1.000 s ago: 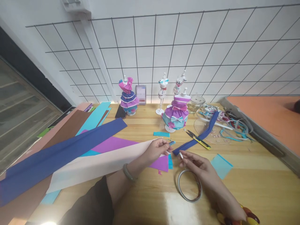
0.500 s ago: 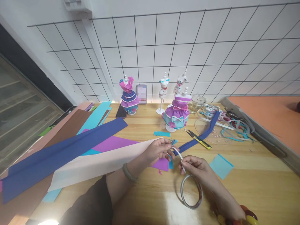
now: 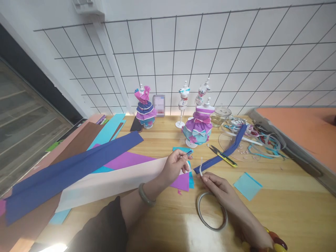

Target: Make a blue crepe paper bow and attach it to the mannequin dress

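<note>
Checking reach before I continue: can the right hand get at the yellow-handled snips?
Probably yes: nothing covers the snips beyond the right hand, though it would likely have to release the white tape.

Snips (image 3: 228,160) across strip (image 3: 237,140); tape roll (image 3: 215,229) nearer; sheets (image 3: 78,171) left (overlapping); mannequins (image 3: 197,130) behind, before wall (image 3: 162,38).

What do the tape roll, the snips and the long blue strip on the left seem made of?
Tape roll: probably thin, matte paper or plastic; the pale free end curls. Snips: likely dark metal blades, narrow and pointed; yellow handle, probably plastic. Long blue strip: matte, perhaps paper or thin fabric, given its soft creases.
</note>
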The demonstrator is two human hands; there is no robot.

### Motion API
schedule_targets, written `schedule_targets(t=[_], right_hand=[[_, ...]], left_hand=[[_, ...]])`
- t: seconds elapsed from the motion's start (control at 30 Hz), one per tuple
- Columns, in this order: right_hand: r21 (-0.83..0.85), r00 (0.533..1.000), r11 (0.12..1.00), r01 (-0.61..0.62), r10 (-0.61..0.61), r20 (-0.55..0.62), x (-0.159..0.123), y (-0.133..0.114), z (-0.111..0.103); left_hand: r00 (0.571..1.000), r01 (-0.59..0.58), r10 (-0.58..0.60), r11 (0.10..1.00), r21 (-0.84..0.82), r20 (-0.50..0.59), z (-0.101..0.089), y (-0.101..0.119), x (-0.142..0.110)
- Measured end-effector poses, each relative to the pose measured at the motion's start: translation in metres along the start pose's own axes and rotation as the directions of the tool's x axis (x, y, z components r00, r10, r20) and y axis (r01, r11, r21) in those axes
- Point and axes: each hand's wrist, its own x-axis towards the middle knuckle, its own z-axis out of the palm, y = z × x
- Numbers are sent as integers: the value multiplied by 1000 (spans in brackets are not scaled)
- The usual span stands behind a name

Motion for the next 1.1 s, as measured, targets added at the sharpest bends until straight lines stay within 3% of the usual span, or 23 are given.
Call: schedule_targets(t=[0.17,0.43,0.67,0.77,0.97,1.1], right_hand=[[31,1000,1000,0,0,-6,-2,0,0],[134,998,991,-15,7,60,-2,-1,3],[323,996,946,-36,9,86,-3,0,3],[308,997,950,-49,31,66,-4,-3,3],[201,1000,979,-25,22,17,-5,2,2],[191,1000,982,-8,8,-1,-4,3,5]], left_hand=[[1000,-6,5,998,58,14,1,-5,-1],[987,73,-81,995,63,136,4,-8,-5],[985,142,-142,990,8,95,4,-8,-3],[987,127,-131,991,45,94,4,-8,-3],[996,-28,0,949,315,88,4,-9,-9],[980,-196,174,754,627,96,7,-5,-15]])
